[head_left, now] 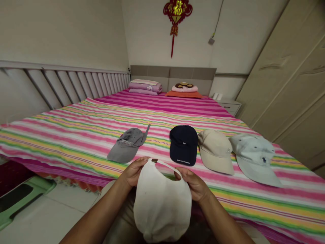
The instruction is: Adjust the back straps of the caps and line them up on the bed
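A white baseball cap (162,203) hangs between my two hands in front of the bed's edge, its back opening and strap uppermost. My left hand (135,171) grips the cap beside the strap's buckle. At the other end of the strap, my right hand (192,183) pinches the cap's back edge. Beyond them on the bed lies a grey cap (129,144) with its strap sticking out. To its right, a navy cap (183,144), a beige cap (215,150) and a pale grey-blue cap (256,157) sit in a row.
A striped sheet (83,135) covers the bed. Folded purple bedding (144,87) and an orange and pink stack (184,92) rest by the headboard (149,72). On the left are a white railing (68,84) and a green stool (33,189); a nightstand (231,106) stands at the right.
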A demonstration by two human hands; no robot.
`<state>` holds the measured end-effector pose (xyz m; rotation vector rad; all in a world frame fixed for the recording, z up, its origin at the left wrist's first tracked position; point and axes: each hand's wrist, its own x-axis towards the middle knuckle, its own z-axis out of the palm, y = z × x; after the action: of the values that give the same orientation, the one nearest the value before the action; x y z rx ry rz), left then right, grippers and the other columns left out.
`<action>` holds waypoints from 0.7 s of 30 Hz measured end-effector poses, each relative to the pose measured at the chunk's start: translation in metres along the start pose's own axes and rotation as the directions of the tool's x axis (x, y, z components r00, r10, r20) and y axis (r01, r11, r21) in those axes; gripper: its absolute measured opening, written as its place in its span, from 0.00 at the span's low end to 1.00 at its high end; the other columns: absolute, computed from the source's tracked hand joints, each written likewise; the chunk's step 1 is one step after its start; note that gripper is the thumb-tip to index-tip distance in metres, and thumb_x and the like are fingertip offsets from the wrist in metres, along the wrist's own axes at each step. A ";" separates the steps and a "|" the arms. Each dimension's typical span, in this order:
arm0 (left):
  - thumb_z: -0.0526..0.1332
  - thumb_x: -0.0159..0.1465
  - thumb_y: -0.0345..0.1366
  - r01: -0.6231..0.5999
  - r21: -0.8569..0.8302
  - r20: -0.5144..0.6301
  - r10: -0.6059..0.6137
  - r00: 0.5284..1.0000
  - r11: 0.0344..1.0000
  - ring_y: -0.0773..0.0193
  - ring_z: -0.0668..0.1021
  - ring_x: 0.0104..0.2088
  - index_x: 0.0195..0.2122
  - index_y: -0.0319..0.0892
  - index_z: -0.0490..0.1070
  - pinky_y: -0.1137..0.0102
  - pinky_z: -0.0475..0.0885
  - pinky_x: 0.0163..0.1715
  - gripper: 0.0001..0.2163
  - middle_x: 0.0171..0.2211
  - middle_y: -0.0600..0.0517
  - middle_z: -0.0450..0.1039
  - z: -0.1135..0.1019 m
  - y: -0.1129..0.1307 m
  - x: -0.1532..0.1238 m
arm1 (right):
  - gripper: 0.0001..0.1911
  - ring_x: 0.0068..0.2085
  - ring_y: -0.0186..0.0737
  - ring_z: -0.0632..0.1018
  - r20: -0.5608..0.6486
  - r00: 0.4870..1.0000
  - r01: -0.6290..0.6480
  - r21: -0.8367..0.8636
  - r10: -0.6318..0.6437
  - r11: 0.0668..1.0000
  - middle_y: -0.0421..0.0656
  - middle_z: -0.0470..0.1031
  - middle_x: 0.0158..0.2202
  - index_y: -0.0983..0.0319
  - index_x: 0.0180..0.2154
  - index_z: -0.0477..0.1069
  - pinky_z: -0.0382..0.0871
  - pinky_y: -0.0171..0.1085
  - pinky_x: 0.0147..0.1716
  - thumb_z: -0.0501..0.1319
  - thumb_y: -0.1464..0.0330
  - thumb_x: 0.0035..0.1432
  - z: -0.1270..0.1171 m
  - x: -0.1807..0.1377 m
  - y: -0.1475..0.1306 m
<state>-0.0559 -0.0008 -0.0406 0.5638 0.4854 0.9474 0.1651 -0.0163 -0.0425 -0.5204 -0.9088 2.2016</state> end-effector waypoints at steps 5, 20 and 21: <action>0.65 0.49 0.31 -0.006 -0.114 -0.043 0.001 0.999 0.994 0.66 0.78 0.22 0.29 0.36 0.74 0.74 0.72 0.25 0.06 0.22 0.51 0.77 0.003 -0.002 0.001 | 0.28 0.25 0.37 0.74 -0.007 0.999 -0.041 0.056 0.042 0.998 0.44 0.75 0.25 0.67 0.31 0.71 0.64 0.34 0.27 0.71 0.58 0.25 -0.002 -0.001 0.003; 0.65 0.46 0.45 0.096 -0.095 -0.064 -0.103 0.993 0.991 0.54 0.78 0.34 0.28 0.40 0.76 0.64 0.69 0.39 0.14 0.22 0.50 0.77 -0.014 -0.031 -0.003 | 0.19 0.27 0.53 0.78 -0.182 0.982 -0.008 0.200 0.046 0.980 0.46 0.78 0.20 0.63 0.21 0.75 0.68 0.47 0.34 0.65 0.55 0.27 -0.004 0.009 0.014; 0.66 0.45 0.45 0.105 -0.083 -0.075 -0.111 0.991 0.991 0.53 0.78 0.34 0.26 0.40 0.76 0.64 0.69 0.38 0.13 0.21 0.50 0.76 -0.021 -0.039 -0.005 | 0.18 0.28 0.54 0.78 -0.176 0.984 -0.002 0.212 0.040 0.977 0.47 0.78 0.21 0.63 0.21 0.75 0.68 0.47 0.35 0.65 0.55 0.28 -0.004 0.011 0.014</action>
<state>-0.0475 -0.0185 -0.0806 0.4251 0.5420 0.8836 0.1543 -0.0134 -0.0564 -0.6160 -0.5698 2.1967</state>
